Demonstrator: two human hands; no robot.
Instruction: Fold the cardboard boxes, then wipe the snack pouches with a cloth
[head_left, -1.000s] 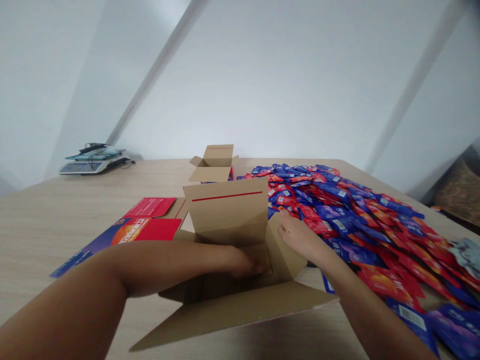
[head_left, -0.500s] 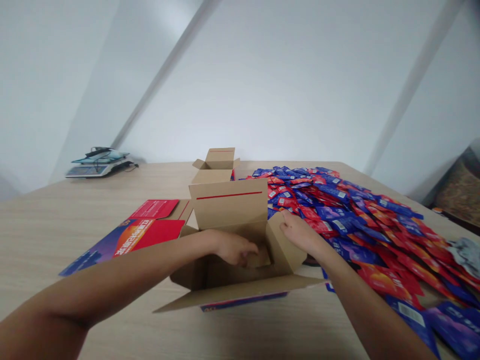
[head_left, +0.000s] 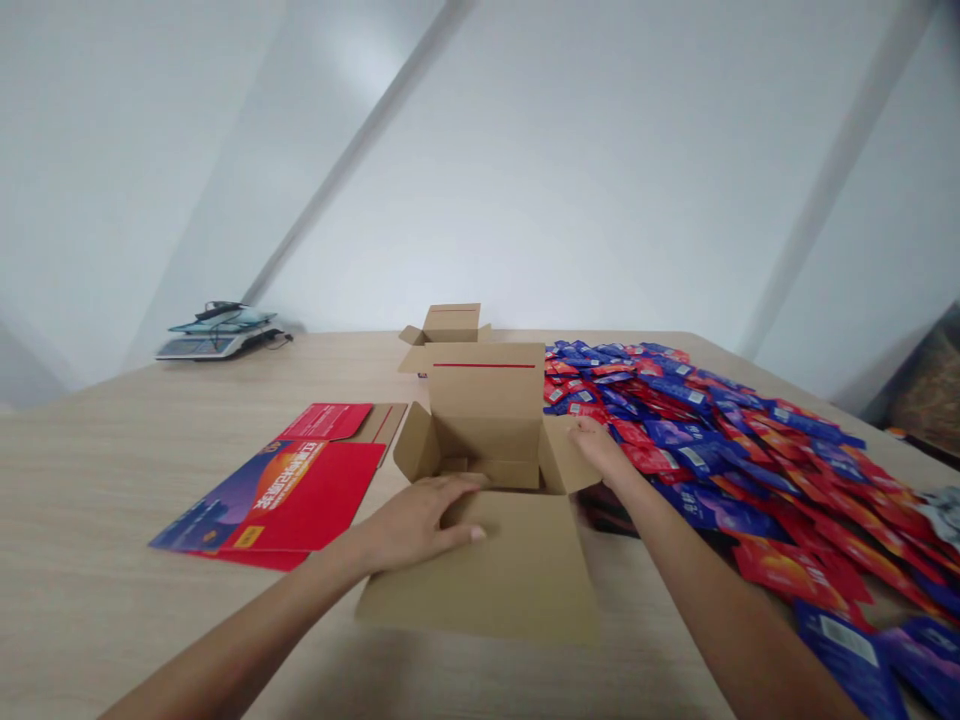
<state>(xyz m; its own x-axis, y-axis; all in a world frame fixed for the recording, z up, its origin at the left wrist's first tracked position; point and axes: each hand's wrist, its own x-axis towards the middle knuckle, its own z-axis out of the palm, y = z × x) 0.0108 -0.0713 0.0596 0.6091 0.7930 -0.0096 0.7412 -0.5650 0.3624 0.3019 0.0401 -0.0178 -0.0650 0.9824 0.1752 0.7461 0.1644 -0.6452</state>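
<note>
An open cardboard box (head_left: 487, 565) stands in front of me, its flaps folded outward and its far lid upright. My left hand (head_left: 424, 520) lies on the left part of the near flap, fingers stretched out and thumb apart. At the right side flap, my right hand (head_left: 596, 445) is closed around its outer edge. Inside the box, only brown cardboard walls and inner folds show; the near part of its floor is hidden by the near flap and my left hand.
A heap of red and blue packets (head_left: 697, 450) spreads along the right. Flattened red and purple cartons (head_left: 322, 490) lie left of the box. Behind stands another open cardboard box (head_left: 454, 322). A scale (head_left: 214, 345) with items on top sits at the far left.
My left hand has come out of the box onto its near flap. That flap now lies folded down toward me. My right hand stays at the right flap.
</note>
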